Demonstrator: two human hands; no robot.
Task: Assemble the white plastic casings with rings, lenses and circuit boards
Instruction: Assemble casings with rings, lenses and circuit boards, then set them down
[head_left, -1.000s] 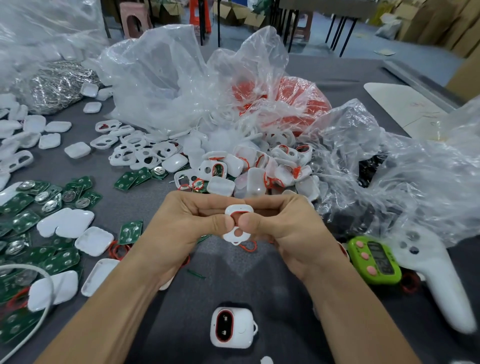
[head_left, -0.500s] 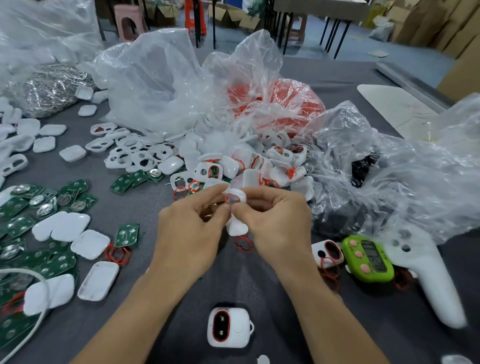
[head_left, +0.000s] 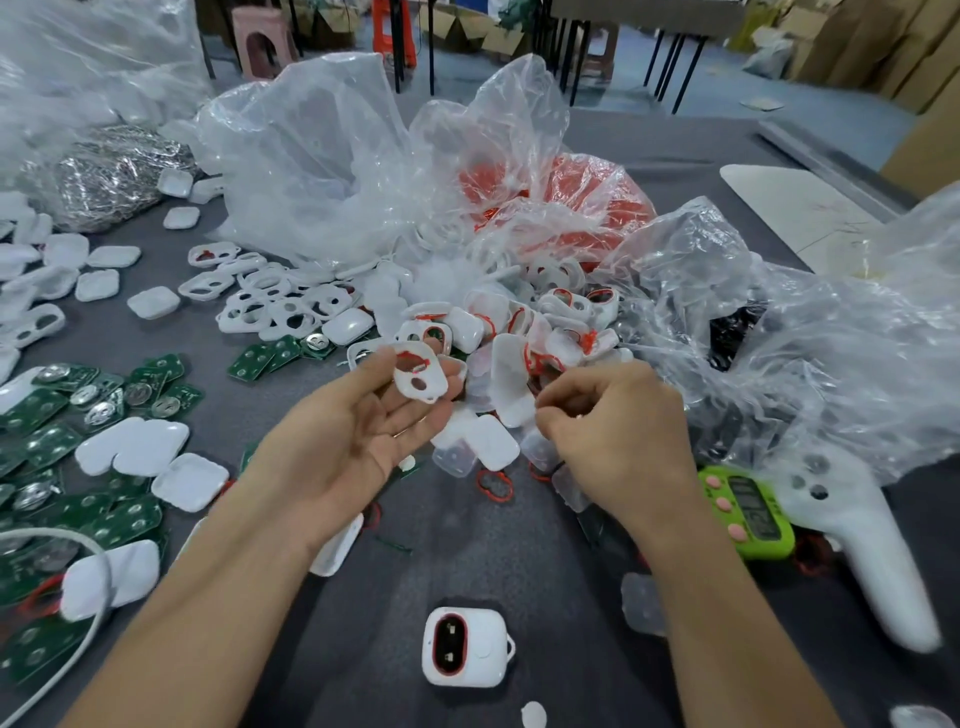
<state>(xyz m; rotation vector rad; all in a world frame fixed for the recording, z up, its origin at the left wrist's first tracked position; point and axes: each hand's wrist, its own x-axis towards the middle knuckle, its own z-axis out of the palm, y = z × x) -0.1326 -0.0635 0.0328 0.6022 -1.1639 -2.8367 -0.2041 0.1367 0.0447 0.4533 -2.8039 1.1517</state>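
Note:
My left hand (head_left: 358, 441) is palm up and holds a white casing (head_left: 420, 375) with two holes between thumb and fingertips; a red ring sits at its upper hole. To the right, my right hand (head_left: 618, 431) has its fingers curled, fingertips pinched together over the heap of white casings and clear lenses (head_left: 498, 384); what it pinches is too small to see. A loose red ring (head_left: 494, 484) lies on the table between the hands. Green circuit boards (head_left: 67, 452) cover the table's left side. An assembled casing (head_left: 464, 646) with a red-rimmed window lies near the front edge.
Crumpled clear plastic bags (head_left: 332, 171) stand behind the heap, one holding red rings (head_left: 587, 202). A green timer (head_left: 748, 512) and a white controller (head_left: 862, 540) lie at the right. White lids (head_left: 130, 447) and a white cable (head_left: 78, 649) sit at the left.
The hands have parted. My left hand kept the casing and turned palm up, moving left. My right hand let go of it and moved right over the heap.

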